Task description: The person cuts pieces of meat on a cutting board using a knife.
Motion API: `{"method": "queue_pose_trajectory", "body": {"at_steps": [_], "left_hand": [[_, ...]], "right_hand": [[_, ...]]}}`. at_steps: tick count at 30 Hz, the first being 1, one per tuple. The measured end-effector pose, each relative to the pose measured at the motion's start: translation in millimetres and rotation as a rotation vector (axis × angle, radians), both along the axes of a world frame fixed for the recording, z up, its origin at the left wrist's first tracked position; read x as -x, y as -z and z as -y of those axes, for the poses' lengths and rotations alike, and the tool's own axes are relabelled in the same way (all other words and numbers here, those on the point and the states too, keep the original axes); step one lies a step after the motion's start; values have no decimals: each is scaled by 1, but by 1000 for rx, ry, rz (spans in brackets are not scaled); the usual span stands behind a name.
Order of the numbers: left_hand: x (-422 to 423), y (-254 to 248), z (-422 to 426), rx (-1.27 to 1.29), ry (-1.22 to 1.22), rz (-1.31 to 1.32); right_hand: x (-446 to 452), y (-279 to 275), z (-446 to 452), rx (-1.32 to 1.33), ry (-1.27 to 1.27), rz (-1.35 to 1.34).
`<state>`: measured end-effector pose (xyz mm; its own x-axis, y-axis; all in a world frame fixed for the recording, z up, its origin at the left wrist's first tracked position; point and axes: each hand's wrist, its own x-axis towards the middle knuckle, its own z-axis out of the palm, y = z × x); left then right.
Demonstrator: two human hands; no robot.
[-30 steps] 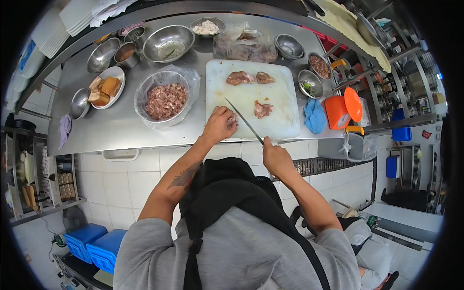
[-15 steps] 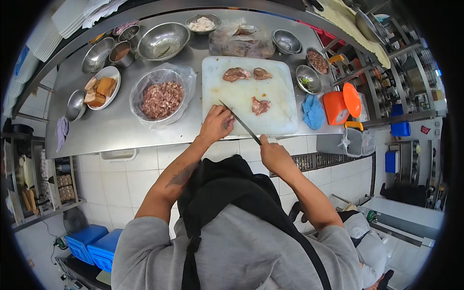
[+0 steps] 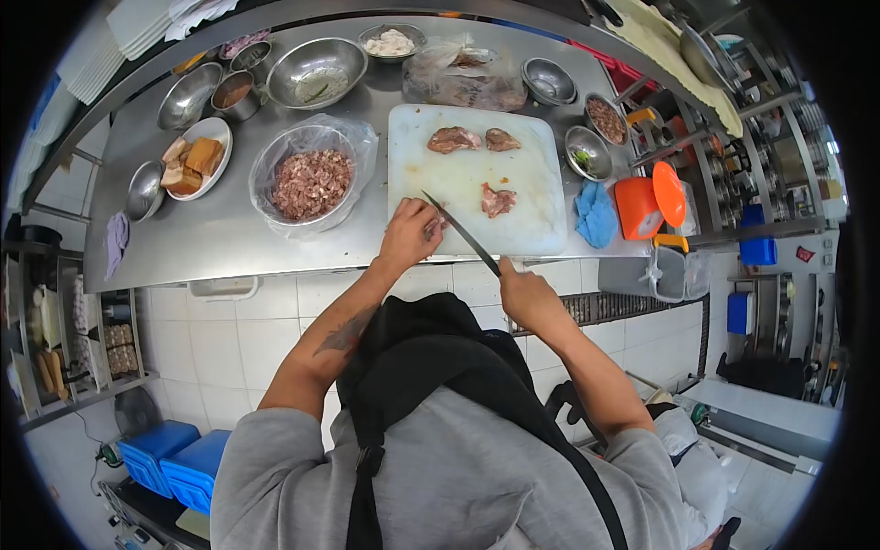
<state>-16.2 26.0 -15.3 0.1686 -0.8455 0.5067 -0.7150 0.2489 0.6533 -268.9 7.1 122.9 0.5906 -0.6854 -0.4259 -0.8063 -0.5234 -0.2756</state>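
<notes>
Meat pieces (image 3: 454,139) lie on the board (image 3: 527,220): two at the back, one nearer. Left of the board is a bowl (image 3: 263,183) of chopped meat (image 3: 313,185), then a plate (image 3: 225,152); right, a cloth (image 3: 596,216), then a scale (image 3: 636,208). A bag (image 3: 463,84) lies behind the board.

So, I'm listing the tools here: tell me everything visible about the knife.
The knife has a long, narrow, dark-grey blade, metallic-looking, tapering to a point. The right hand grips its handle, mostly hiding it. The blade slants over the near part of the white cutting board, tip pointing forward and left, beside the left hand. Whether its edge touches anything there is unclear.
</notes>
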Motion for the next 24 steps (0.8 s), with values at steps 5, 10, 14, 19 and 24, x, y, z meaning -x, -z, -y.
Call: {"method": "queue_pose_trajectory", "body": {"at_steps": [5, 10, 14, 19, 24], "left_hand": [[-5, 13, 7, -46, 67, -16], [-4, 5, 3, -4, 54, -46], [-4, 3, -4, 82, -108, 53], [-7, 9, -3, -9, -25, 48], [-9, 11, -2, -9, -28, 45]], "right_hand": [[6, 59, -1, -51, 16, 43], [-27, 71, 16, -28, 11, 143], [-23, 20, 17, -23, -35, 43], [-3, 21, -3, -70, 21, -40], [-27, 64, 0, 20, 44, 175]]}}
